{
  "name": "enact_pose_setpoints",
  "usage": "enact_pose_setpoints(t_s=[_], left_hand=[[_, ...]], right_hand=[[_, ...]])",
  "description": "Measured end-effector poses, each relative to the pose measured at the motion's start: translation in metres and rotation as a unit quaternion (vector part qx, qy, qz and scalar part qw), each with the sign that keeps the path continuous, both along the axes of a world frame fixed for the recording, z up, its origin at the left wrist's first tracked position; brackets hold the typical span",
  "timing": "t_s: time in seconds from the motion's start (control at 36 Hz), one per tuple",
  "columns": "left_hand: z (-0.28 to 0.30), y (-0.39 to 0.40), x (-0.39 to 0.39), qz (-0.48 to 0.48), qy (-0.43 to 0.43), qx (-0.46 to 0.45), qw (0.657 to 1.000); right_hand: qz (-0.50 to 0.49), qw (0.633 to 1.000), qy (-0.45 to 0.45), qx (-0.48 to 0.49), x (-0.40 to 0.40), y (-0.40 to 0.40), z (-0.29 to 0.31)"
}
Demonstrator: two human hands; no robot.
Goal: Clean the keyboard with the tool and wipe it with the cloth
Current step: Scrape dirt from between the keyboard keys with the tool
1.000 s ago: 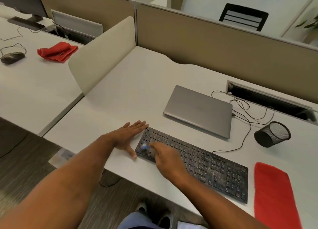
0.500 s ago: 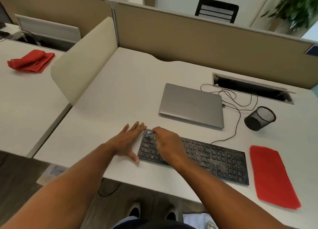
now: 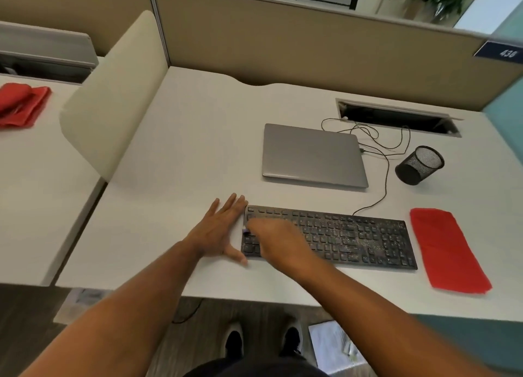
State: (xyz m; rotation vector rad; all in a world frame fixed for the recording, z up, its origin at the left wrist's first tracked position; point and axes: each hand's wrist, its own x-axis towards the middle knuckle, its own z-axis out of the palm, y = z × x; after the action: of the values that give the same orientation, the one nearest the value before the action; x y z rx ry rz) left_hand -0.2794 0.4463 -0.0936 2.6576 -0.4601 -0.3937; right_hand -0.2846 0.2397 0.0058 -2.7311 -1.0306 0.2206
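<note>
A black keyboard [image 3: 353, 236] speckled with pale dust lies near the white desk's front edge. My right hand [image 3: 276, 240] is closed on a small cleaning tool, whose bluish tip [image 3: 245, 231] pokes out over the keyboard's left end. The rest of the tool is hidden in my fist. My left hand [image 3: 220, 231] lies flat on the desk with fingers spread, pressed against the keyboard's left edge. A flat red cloth [image 3: 444, 252] rests just right of the keyboard, untouched.
A closed grey laptop [image 3: 312, 154] sits behind the keyboard, with black cables [image 3: 382, 147] trailing to a cable slot [image 3: 396, 116]. A black mesh cup [image 3: 418, 164] lies tipped at the right. Another red cloth [image 3: 19, 103] lies on the neighbouring desk, beyond a cream divider [image 3: 113, 93].
My right hand has shifted the tool around the keyboard's left end, first up to the top corner, then back down to its left edge. My left hand has stayed put. The camera has swung right.
</note>
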Motion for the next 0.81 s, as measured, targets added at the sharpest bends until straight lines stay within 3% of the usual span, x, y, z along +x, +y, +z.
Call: enact_pose_setpoints(t_s=[0.14,0.28,0.58,0.81], left_hand=[[0.0,0.0,0.0,-0.003,0.0,-0.009,1.0],[0.001,0.002,0.001,-0.007,0.01,-0.018,1.0],[-0.001,0.005,0.003,-0.009,0.011,-0.019,1.0],[-0.002,0.005,0.002,0.002,0.004,-0.03,1.0]], right_hand=[[-0.037,0.998,0.049,0.035,-0.001,-0.003,0.012],[-0.11,0.993,0.0,0.047,0.026,0.004,0.02],[0.0,0.999,0.031,0.014,-0.02,-0.005,0.004],[-0.067,0.995,0.016,0.075,-0.007,-0.006,0.013]])
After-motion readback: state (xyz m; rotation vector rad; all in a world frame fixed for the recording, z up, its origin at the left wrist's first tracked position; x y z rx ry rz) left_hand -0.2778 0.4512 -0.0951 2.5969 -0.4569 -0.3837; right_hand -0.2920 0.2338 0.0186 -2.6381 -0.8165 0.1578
